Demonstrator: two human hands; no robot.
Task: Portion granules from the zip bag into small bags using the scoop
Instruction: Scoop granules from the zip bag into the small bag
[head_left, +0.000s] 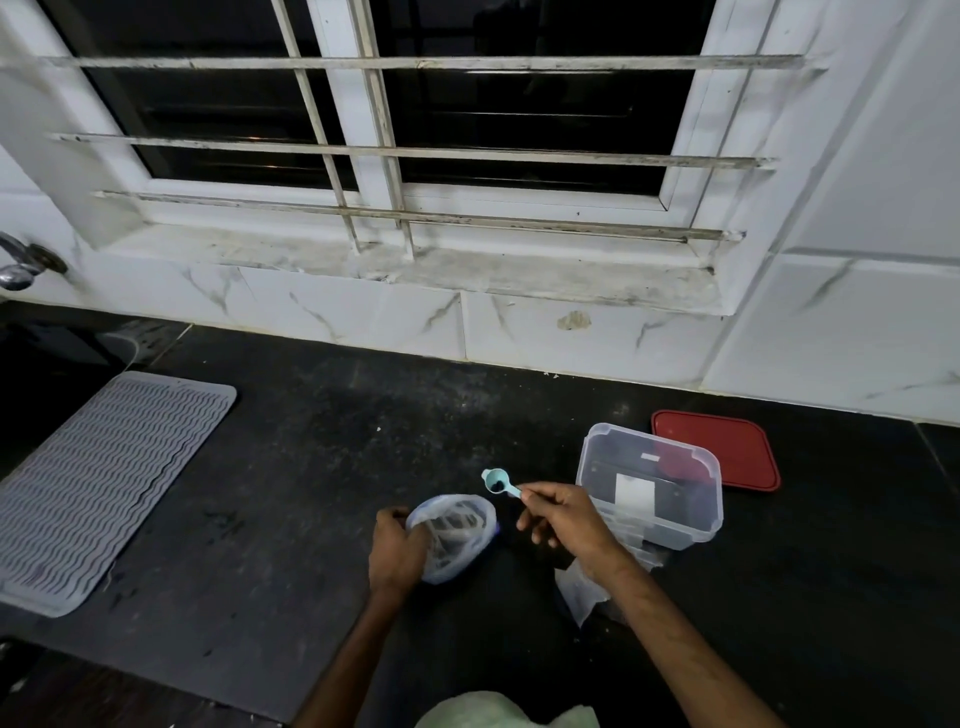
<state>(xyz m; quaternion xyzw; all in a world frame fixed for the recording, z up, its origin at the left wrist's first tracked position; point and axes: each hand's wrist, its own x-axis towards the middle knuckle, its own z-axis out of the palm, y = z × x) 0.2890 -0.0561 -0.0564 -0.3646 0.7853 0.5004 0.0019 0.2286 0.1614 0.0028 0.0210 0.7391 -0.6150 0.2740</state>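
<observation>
My left hand (396, 551) grips the left edge of a clear plastic bag (457, 535) and holds its mouth open on the dark counter. My right hand (563, 519) pinches the handle of a small light-blue scoop (497, 481), which hovers just above and right of the bag's mouth. A little heap of dark granules sits in the scoop's bowl. Under my right forearm lies another crumpled clear bag (582, 592). I cannot tell which bag is the zip bag.
A clear plastic tub (649, 486) stands right of my right hand, its red lid (719, 449) flat behind it. A grey ribbed mat (98, 483) lies at the left. A tap (21, 265) juts from the tiled wall below the barred window.
</observation>
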